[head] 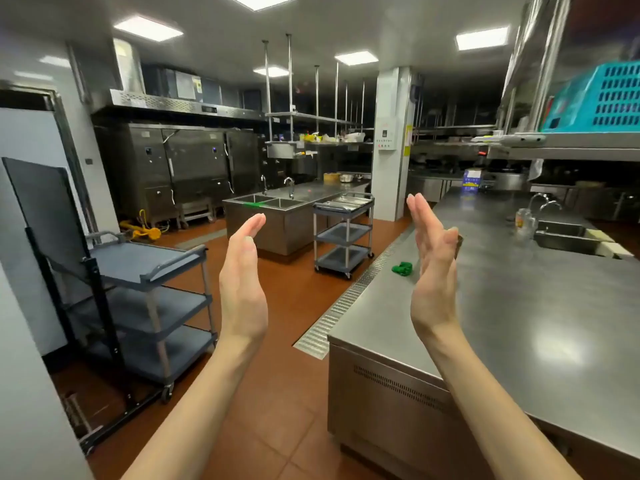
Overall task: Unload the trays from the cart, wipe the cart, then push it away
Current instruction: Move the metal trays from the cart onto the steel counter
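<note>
Both forearms reach up from the bottom edge, and the hands are raised in mid-air, palms facing each other with a wide gap between them. The left hand (242,271) has its fingers straight and together, holding nothing. The right hand (434,271) is the same, fingers extended, nothing in its grasp, hovering over the near edge of the steel counter (519,323).

Just beyond the right hand's palm side, a crumpled green cloth (402,269) lies on that counter near its edge. Farther past the right hand, a sink (568,237) is set into the counter with two taps behind it.

Between the hands and well beyond them stands the cart (344,233), a grey three-tier trolley on the red floor beside a steel sink island (277,216). Its top tier carries metal trays (349,201), lying flat; how many, I cannot tell. The two lower tiers show only their grey surfaces.

To the left of the left hand, another grey three-tier trolley (152,306) is parked against the wall. High up to the right of the right hand, a turquoise slotted crate (602,98) sits on a steel shelf.
</note>
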